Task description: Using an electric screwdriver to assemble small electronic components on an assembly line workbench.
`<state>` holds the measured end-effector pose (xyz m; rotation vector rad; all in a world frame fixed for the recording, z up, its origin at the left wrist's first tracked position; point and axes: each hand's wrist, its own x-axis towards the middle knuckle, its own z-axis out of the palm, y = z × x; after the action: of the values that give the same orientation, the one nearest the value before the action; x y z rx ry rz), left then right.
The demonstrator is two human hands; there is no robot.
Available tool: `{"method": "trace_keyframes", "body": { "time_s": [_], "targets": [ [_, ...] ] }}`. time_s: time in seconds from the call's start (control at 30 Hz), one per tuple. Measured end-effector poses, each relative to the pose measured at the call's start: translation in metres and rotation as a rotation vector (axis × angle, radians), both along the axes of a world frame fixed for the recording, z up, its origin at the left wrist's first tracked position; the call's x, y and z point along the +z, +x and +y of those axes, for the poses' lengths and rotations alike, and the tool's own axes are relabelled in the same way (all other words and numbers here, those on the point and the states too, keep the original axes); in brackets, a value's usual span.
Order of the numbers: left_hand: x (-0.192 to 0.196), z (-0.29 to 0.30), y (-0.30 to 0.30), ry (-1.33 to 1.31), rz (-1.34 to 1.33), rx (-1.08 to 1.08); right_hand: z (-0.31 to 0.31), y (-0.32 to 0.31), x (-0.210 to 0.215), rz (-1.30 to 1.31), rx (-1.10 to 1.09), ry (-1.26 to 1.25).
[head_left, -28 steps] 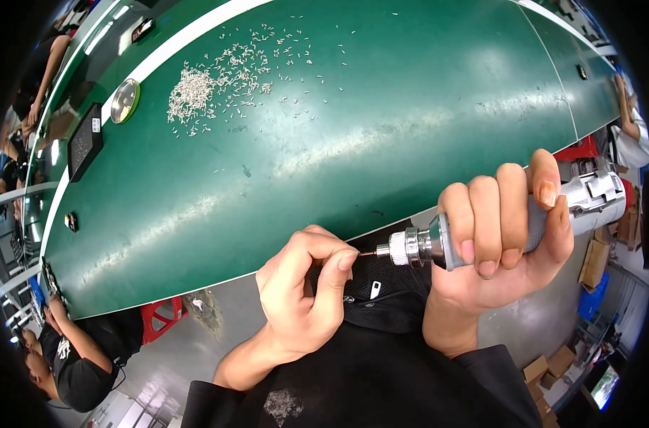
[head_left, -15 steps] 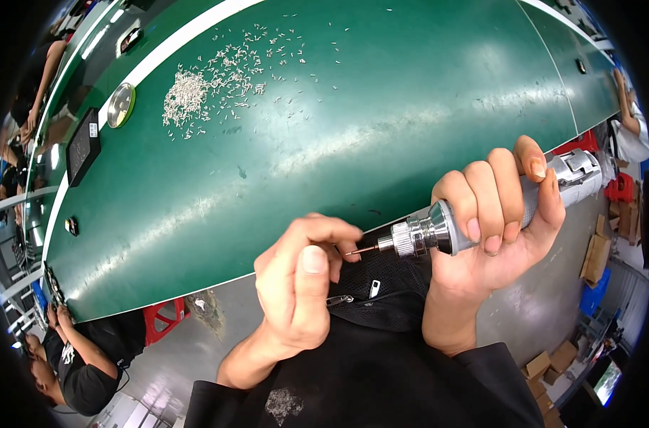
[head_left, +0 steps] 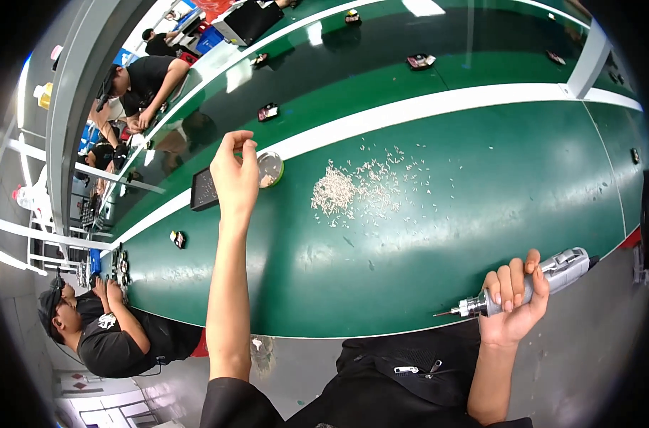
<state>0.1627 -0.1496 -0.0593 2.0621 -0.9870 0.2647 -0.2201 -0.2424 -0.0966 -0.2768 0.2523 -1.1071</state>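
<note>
My right hand [head_left: 515, 299] is wrapped around a grey and silver electric screwdriver [head_left: 563, 267], held above the near right edge of the table. Its thin bit points left and touches nothing. Far forward on the left, my left hand [head_left: 237, 175] is raised with its fingers curled toward the thumb; whatever may be between the fingertips is too small to make out. Beside that hand are a black tray [head_left: 202, 191], partly hidden by it, and a round clear dish with a green rim [head_left: 271, 171]. To their right lies a heap of tiny whitish pins [head_left: 334, 191], scattered outward to the right.
The long green table [head_left: 410, 278] has a white strip [head_left: 381, 110] along its far side. Beyond it, a dark green belt carries small parts [head_left: 420, 61]. Another small part [head_left: 177, 239] lies at the left. Metal posts [head_left: 82, 121] rise there, and co-workers [head_left: 118, 321] sit alongside.
My left hand has left the screwdriver's tip and stretched far forward to the tray and dish. My right hand still grips the screwdriver, now lower in view. The view has tilted up and left.
</note>
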Motion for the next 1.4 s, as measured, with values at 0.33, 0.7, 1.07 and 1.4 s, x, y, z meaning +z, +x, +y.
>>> {"method": "trace_keyframes", "body": {
  "time_s": [0.33, 0.7, 1.07, 1.4],
  "targets": [
    [-0.033, -0.068, 0.102, 0.469, -0.217, 0.12, -0.001, -0.002, -0.007, 0.024, 0.035, -0.024],
    [-0.032, -0.046, 0.12, 0.392, -0.219, -0.05, -0.004, -0.007, -0.009, -0.017, 0.112, -0.039],
    [0.019, -0.02, -0.14, 0.352, -0.446, -0.868, 0.001, -0.013, -0.009, -0.013, 0.145, -0.053],
    [-0.016, 0.014, -0.213, 0.339, -0.101, -0.95, 0.025, -0.026, -0.005, 0.011, 0.21, -0.035]
  ]
}}
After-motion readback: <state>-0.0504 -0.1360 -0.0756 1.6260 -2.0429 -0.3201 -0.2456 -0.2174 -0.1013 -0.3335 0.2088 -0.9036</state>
